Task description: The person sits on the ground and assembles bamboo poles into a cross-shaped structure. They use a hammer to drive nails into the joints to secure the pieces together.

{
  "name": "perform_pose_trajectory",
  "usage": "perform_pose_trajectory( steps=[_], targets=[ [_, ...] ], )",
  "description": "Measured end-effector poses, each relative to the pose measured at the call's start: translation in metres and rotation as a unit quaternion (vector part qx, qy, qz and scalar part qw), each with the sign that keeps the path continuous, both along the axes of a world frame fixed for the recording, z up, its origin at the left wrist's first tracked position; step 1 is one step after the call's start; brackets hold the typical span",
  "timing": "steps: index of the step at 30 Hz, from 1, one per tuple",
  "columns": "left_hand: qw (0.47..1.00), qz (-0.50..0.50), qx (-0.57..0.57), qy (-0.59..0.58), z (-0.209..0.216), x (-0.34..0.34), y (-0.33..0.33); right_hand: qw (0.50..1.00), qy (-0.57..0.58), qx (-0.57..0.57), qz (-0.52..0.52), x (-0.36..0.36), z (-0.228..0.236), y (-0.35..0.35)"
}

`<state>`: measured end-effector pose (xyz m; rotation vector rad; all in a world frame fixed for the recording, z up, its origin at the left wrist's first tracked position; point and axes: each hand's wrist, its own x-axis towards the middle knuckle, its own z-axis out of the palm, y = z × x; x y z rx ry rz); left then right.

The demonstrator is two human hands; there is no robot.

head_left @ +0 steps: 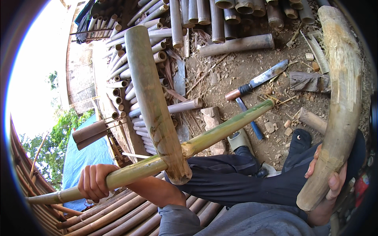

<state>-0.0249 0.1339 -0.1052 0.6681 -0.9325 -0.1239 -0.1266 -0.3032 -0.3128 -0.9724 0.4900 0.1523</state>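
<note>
My left hand [96, 183] is closed round the lower left part of a slim yellow-green bamboo pole [224, 131]. That pole runs up to the right and passes through the lower end of a thick bamboo tube [143, 82], together forming a cross shape. The tube stands out away from me, its near end just above my trousers. At the right, my right hand [330, 181] grips the lower part of a thick bamboo piece [341, 82] with a pale, scraped, fibrous upper surface. Only some of the fingers show around it.
On the dirt floor lie a large knife [260, 80] with a wooden handle, a blue-handled tool [252, 122] and a dark wood block [310, 82]. Stacked bamboo tubes [204, 15] fill the back and left. Bamboo slats [118, 214] lie below me; a blue tarp [84, 145] hangs left.
</note>
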Motion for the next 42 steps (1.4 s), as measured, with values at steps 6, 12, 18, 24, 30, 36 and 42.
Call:
perform_pose_trajectory(
  steps=[6, 12, 18, 24, 30, 36, 42],
  targets=[
    [0.987, 0.158, 0.006, 0.028, 0.004, -0.01, -0.021, 1.0, 0.007, -0.007, 0.018, 0.004, 0.003, 0.0],
    [0.839, 0.495, 0.208, 0.084, 0.026, 0.012, -0.036, 1.0, 0.007, 0.01, 0.018, 0.002, 0.006, -0.001],
    [0.873, 0.436, 0.204, 0.07, -0.004, 0.052, -0.049, 0.999, 0.008, 0.033, 0.005, -0.001, -0.003, 0.0],
    [0.834, 0.452, 0.251, 0.191, -0.003, 0.091, -0.044, 0.993, 0.082, 0.06, -0.051, 0.009, 0.006, 0.007],
    [0.593, 0.724, 0.307, 0.172, -0.03, 0.103, -0.032, 0.989, 0.128, 0.034, -0.068, 0.009, 0.006, 0.008],
    [0.552, 0.749, 0.321, 0.175, -0.052, 0.082, -0.005, 0.996, 0.088, -0.004, -0.03, -0.001, -0.007, 0.004],
    [0.598, 0.714, 0.315, 0.182, -0.058, 0.062, 0.028, 0.993, 0.115, -0.017, -0.016, 0.012, -0.002, 0.014]
  ],
)
